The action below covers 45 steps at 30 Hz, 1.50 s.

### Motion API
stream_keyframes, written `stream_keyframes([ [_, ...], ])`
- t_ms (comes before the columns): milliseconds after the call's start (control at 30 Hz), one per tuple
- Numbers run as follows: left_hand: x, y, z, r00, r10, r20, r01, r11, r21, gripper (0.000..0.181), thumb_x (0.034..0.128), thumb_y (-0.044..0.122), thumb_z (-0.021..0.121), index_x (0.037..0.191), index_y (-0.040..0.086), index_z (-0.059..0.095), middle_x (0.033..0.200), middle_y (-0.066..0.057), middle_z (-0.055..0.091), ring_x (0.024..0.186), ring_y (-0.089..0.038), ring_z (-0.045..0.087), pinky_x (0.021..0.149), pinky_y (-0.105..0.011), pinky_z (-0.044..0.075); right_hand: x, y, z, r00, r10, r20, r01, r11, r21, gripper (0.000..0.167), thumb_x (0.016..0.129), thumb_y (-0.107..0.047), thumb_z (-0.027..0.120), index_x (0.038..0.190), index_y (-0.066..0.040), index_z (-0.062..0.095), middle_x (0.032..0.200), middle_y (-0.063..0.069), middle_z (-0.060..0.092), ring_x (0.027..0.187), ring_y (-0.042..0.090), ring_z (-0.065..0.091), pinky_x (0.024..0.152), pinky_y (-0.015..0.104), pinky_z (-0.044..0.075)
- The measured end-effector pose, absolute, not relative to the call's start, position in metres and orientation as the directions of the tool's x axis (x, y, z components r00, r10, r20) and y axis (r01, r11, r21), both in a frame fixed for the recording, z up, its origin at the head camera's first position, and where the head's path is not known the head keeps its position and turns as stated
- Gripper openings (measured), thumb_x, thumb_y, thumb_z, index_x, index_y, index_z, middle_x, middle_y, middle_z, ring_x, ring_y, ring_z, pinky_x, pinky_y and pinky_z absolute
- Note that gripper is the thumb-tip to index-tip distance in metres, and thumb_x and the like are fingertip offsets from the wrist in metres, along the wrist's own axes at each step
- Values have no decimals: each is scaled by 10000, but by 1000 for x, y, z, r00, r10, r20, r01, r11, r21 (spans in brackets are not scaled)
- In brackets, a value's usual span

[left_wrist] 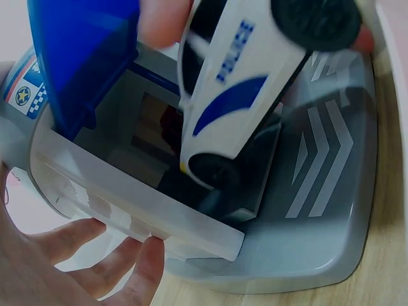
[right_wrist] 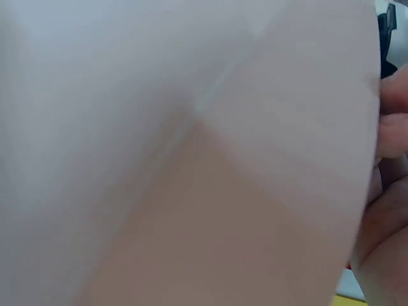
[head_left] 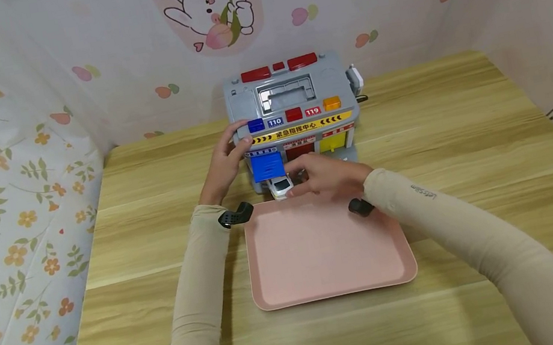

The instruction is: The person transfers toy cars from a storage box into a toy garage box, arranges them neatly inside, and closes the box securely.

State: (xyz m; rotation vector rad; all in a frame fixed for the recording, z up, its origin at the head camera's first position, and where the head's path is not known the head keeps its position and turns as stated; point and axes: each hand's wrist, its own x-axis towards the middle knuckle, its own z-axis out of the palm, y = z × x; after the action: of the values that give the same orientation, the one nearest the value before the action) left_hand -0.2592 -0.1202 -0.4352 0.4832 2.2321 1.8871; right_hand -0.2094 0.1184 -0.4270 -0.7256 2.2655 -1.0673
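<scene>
A white toy police car (head_left: pixel 281 187), with blue markings and "POLICE" on its side, is tilted at the doorway of a grey toy emergency station (head_left: pixel 243 102). One end of the car (left_wrist: pixel 223 102) is inside the bay, under the raised blue door (head_left: pixel 267 166). My right hand (head_left: pixel 328 173) pinches the car between thumb and fingers. My left hand (head_left: pixel 223 166) grips the station's left front corner, with fingertips against the side wall in the left wrist view. Only part of the right hand (right_wrist: pixel 392 185) shows in the right wrist view.
A pink tray (head_left: pixel 328 249) lies right in front of the station, and it fills most of the right wrist view, blurred. Red and yellow doors (head_left: pixel 333 142) stand beside the blue one. Printed cloth (head_left: pixel 114 53) hangs behind the wooden table (head_left: pixel 469 140).
</scene>
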Motion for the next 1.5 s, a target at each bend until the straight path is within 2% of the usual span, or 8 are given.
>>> stream_keyframes([
  [167, -259, -120, -435, -930, 360, 65, 126, 147, 981, 434, 1038, 332, 499, 1465, 264, 467, 1512, -95, 451, 1289, -355, 533, 1134, -565, 433, -215, 113, -431, -738, -649, -184, -274, 538, -797, 427, 934, -240, 717, 1349, -190, 629, 1204, -6, 701, 1041, 189, 601, 1001, 364, 528],
  [367, -261, -121, -436, -932, 358, 51, 111, 149, 982, 436, 1039, 326, 498, 1470, 265, 459, 1516, -86, 448, 1308, -353, 518, 1146, -565, 419, -220, 108, -432, -768, -625, -141, -327, 572, -753, 444, 949, -253, 698, 1372, -152, 610, 1278, 24, 691, 1097, 201, 603, 1083, 421, 485],
  [467, -260, -120, -436, -935, 352, 45, 106, 157, 982, 437, 1038, 340, 502, 1469, 275, 461, 1525, -73, 442, 1318, -350, 512, 1147, -561, 420, -221, 105, -432, -792, -598, -120, -346, 602, -720, 425, 963, -251, 678, 1369, -145, 611, 1293, 36, 680, 1056, 206, 635, 1074, 415, 485],
  [700, -258, -119, -434, -939, 339, 46, 107, 161, 981, 429, 1032, 353, 507, 1455, 287, 475, 1531, -58, 438, 1325, -348, 509, 1136, -561, 430, -225, 102, -434, -816, -561, -141, -357, 679, -642, 350, 1018, -195, 581, 1358, -111, 587, 1171, 83, 687, 740, 205, 692, 791, 370, 599],
  [867, -259, -119, -434, -937, 345, 55, 111, 145, 983, 428, 1031, 340, 506, 1454, 283, 472, 1523, -76, 438, 1318, -349, 508, 1134, -570, 428, -225, 102, -437, -822, -556, -127, -353, 671, -652, 370, 990, -166, 632, 1352, -111, 581, 1226, 91, 660, 587, 163, 667, 755, 310, 600],
  [1133, -259, -120, -434, -932, 359, 56, 114, 141, 983, 438, 1045, 326, 493, 1476, 267, 448, 1501, -95, 453, 1279, -331, 530, 1134, -554, 436, -226, 101, -438, -782, -623, -8, -506, 642, -577, 403, 926, -238, 727, 1297, -96, 656, 1257, 57, 712, 1115, 216, 625, 1107, 421, 477],
  [1333, -260, -120, -435, -933, 356, 50, 104, 132, 986, 446, 1051, 293, 482, 1490, 239, 432, 1505, -110, 457, 1272, -336, 538, 1135, -554, 432, -226, 102, -438, -754, -656, -23, -528, 627, -573, 521, 862, -313, 798, 1317, -128, 624, 1203, 17, 731, 973, 170, 647, 956, 341, 537],
  [1500, -259, -120, -436, -934, 354, 55, 109, 135, 985, 440, 1048, 300, 486, 1482, 241, 440, 1500, -106, 457, 1260, -324, 540, 1129, -555, 438, -226, 99, -441, -727, -686, 32, -616, 631, -471, 654, 801, -432, 834, 1334, -134, 601, 1100, 12, 727, 897, 148, 634, 845, 319, 549],
])
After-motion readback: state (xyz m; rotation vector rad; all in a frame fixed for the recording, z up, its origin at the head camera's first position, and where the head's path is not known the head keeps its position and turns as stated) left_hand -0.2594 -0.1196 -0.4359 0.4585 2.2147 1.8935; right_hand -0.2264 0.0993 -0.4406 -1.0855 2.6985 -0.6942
